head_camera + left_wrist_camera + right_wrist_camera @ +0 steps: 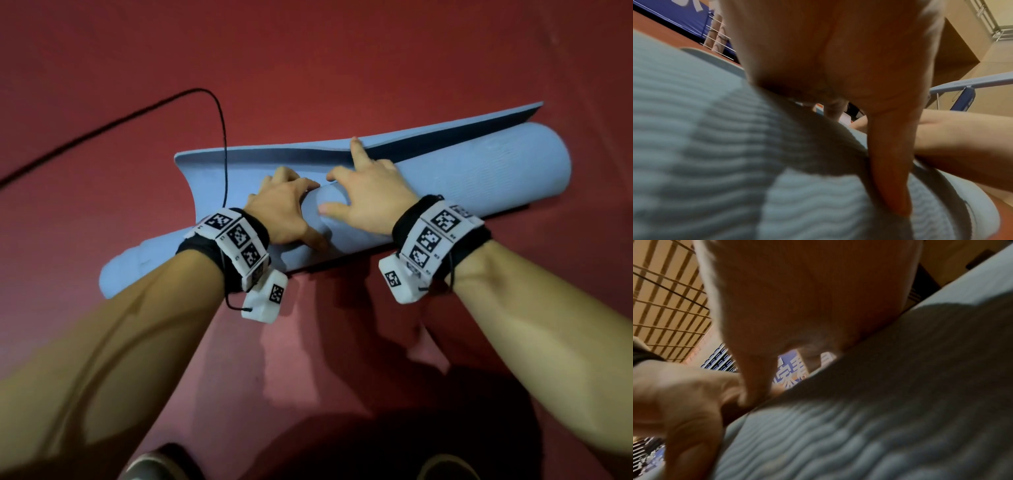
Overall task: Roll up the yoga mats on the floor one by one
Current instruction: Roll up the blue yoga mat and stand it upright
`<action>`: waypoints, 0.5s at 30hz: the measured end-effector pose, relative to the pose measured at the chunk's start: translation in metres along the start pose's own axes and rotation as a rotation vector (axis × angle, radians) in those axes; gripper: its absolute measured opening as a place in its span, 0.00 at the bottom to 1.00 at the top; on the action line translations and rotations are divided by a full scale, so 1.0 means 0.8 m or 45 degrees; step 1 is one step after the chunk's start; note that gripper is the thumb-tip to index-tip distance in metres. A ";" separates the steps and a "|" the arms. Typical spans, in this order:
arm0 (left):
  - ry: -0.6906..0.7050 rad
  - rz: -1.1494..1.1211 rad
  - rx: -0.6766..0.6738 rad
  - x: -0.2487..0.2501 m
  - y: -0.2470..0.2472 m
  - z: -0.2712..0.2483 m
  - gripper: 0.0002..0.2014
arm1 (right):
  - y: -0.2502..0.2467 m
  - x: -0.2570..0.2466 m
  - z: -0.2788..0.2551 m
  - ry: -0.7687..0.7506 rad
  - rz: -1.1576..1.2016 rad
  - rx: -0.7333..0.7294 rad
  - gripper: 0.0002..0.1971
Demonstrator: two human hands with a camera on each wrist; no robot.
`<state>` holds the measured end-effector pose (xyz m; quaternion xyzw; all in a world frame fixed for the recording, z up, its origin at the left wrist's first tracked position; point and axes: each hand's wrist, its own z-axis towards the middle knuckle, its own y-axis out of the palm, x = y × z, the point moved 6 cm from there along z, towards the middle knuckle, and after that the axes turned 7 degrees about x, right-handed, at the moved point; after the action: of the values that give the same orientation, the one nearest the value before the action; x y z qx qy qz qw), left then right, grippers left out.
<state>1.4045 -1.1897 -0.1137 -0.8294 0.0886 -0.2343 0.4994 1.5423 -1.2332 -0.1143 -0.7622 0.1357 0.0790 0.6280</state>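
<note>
A light blue yoga mat (479, 171) lies on the red floor (342, 51), rolled into a thick tube running from lower left to upper right. Its last loose flap (239, 161) stands up along the far side. My left hand (284, 209) wraps over the middle of the roll, thumb on the near side, fingers bent over the top. My right hand (370, 198) lies spread on the roll beside it, index finger stretched to the flap's edge. Both wrist views show the ribbed mat (715, 146) (859, 418) close under each palm.
A thin black cable (222, 137) crosses the floor from the left and runs down to my left wrist. Two shoe tips (157, 462) (445, 466) show at the bottom edge. Red floor surrounds the roll. Railings and a blue banner (684, 19) appear far off.
</note>
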 end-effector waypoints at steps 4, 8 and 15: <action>0.015 -0.007 0.012 -0.003 -0.004 0.002 0.61 | -0.003 0.008 0.004 -0.086 0.002 -0.047 0.37; 0.010 -0.090 0.089 -0.009 -0.004 -0.001 0.53 | 0.004 0.009 0.013 -0.011 -0.089 0.089 0.34; 0.087 -0.098 0.197 -0.004 -0.012 0.003 0.40 | 0.004 0.010 0.024 0.016 0.019 0.276 0.32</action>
<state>1.4018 -1.1820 -0.1075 -0.7826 0.0551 -0.2876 0.5494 1.5498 -1.2154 -0.1232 -0.6892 0.1531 0.0636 0.7053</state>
